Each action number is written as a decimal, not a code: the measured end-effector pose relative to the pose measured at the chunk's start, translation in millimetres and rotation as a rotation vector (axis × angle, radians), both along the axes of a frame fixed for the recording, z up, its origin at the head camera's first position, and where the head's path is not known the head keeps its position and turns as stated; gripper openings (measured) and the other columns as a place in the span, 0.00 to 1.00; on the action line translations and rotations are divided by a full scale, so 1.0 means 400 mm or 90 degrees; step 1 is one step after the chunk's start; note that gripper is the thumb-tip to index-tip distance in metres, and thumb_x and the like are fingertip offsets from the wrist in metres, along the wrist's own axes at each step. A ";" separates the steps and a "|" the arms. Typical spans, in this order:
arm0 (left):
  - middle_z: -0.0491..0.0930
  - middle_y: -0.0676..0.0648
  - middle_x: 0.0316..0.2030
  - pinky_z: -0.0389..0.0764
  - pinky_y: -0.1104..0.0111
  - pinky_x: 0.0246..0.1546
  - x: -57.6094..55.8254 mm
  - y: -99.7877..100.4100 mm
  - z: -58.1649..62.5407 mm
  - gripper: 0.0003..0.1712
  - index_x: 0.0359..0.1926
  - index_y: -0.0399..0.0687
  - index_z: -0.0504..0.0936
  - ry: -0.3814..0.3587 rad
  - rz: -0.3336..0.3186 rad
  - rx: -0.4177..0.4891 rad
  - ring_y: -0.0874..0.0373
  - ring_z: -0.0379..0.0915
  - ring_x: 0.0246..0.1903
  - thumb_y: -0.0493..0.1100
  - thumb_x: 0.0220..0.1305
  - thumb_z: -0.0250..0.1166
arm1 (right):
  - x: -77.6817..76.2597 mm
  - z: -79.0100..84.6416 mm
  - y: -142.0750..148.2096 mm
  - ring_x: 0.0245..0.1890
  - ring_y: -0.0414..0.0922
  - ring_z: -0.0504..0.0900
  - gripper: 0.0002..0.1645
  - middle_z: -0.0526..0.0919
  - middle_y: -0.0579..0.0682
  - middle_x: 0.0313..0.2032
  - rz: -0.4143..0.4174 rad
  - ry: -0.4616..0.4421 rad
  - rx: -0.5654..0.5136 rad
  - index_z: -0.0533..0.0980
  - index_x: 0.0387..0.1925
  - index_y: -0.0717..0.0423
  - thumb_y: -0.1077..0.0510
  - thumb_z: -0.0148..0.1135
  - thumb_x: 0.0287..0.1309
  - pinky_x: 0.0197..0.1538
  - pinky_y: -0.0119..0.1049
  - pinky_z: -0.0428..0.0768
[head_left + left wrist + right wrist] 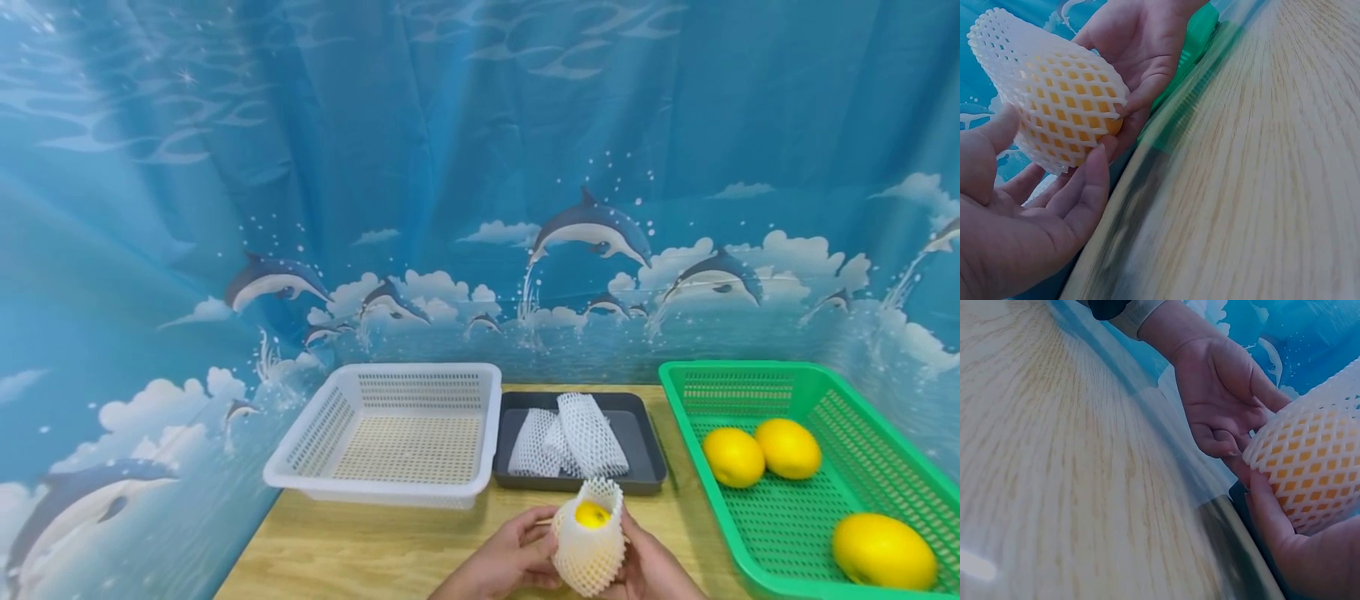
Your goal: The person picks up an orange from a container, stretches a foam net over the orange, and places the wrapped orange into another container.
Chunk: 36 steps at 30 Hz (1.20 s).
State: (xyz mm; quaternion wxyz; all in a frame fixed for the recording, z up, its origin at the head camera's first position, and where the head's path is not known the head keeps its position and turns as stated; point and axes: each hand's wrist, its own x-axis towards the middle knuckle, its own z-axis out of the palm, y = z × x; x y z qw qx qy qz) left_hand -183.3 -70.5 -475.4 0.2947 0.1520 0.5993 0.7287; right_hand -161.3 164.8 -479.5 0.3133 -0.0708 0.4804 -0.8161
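Between both hands, above the front of the table, is a yellow oval fruit (592, 515) inside a white foam net sleeve (589, 560). Its bare top shows through the sleeve's open upper end. My left hand (504, 553) holds the sleeved fruit from the left, thumb on its side and fingers beneath in the left wrist view. On the other side my right hand (654, 563) grips it, fingers partly hidden behind the net. Through the mesh, the yellow skin (1317, 467) shows in the right wrist view. Several more foam net sleeves (592, 437) lie on a dark grey tray (641, 477).
A white plastic basket (480, 492) with nothing in it stands at the back left. On the right, a green basket (780, 533) holds three yellow fruits (885, 550). Wooden tabletop (337, 542) shows at the front left. A blue dolphin-print curtain (450, 167) hangs behind.
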 end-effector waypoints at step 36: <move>0.76 0.41 0.54 0.75 0.47 0.55 0.001 0.014 0.001 0.34 0.69 0.39 0.60 -0.064 -0.003 0.097 0.41 0.75 0.52 0.59 0.76 0.43 | 0.000 -0.012 0.006 0.48 0.49 0.81 0.46 0.81 0.50 0.48 -0.081 0.053 0.015 0.36 0.70 0.74 0.45 0.45 0.74 0.54 0.52 0.79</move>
